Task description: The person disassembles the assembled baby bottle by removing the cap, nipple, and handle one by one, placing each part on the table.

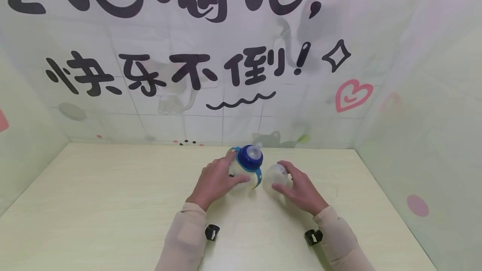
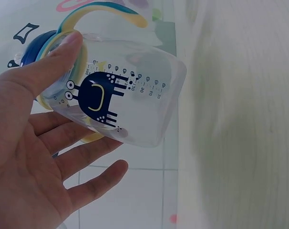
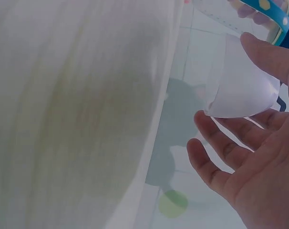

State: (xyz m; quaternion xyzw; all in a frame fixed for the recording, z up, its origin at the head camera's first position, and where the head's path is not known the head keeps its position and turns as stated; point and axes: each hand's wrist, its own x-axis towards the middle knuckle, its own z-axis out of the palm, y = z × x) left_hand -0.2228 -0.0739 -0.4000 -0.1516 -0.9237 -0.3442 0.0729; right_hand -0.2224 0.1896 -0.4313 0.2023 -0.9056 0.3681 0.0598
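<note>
My left hand (image 1: 216, 181) grips a baby bottle (image 2: 139, 71), thumb on one side and fingers on the other. In the head view the bottle leans a little to the right, its dark blue collar (image 1: 248, 160) and clear teat (image 1: 256, 150) uppermost. Two teal-and-yellow handles flank its clear body, which carries measuring marks and a dark blue cartoon creature. Just to the right, my right hand (image 1: 303, 189) holds a translucent bottle cap (image 1: 275, 177) between thumb and fingers. The right wrist view shows that cap (image 3: 242, 78) close over the table, with the bottle's handle (image 3: 268, 12) behind it.
Both hands work near the back of a pale wood-grain table (image 1: 113, 204). A printed backdrop (image 1: 188, 124) with large dark lettering rises behind it, and a pale side panel (image 1: 433, 145) stands at the right. Each wrist wears a small black device.
</note>
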